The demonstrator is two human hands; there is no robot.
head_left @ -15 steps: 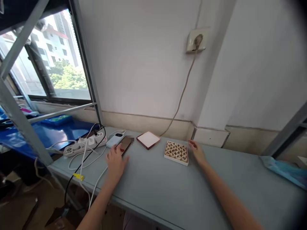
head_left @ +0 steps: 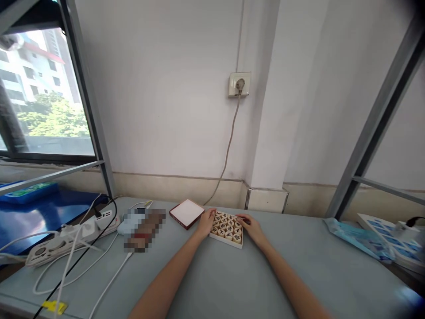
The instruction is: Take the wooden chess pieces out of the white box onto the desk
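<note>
A shallow white box (head_left: 226, 242) of round Chinese chess pieces (head_left: 229, 228) lies on the grey table, the wooden discs set in rows with dark characters facing up. My left hand (head_left: 206, 225) is closed along the box's left side, fingers at its far left corner. On the opposite side, my right hand (head_left: 251, 227) grips at the far right corner, its fingertips over the edge beside the pieces. Just left of my left hand lies a square box lid (head_left: 187, 213) with a white face and dark red sides.
At the left are a pixelated phone (head_left: 145, 231) with a white cable, a light blue device (head_left: 128, 223) and a white power strip (head_left: 73, 237) with tangled cords. A blue plastic packet (head_left: 357, 239) lies at the right. The wall socket (head_left: 239, 84) has a cord hanging down.
My left hand has left the phone and moved right to the box. My right hand has come in against the box's right side. The view has turned right.
</note>
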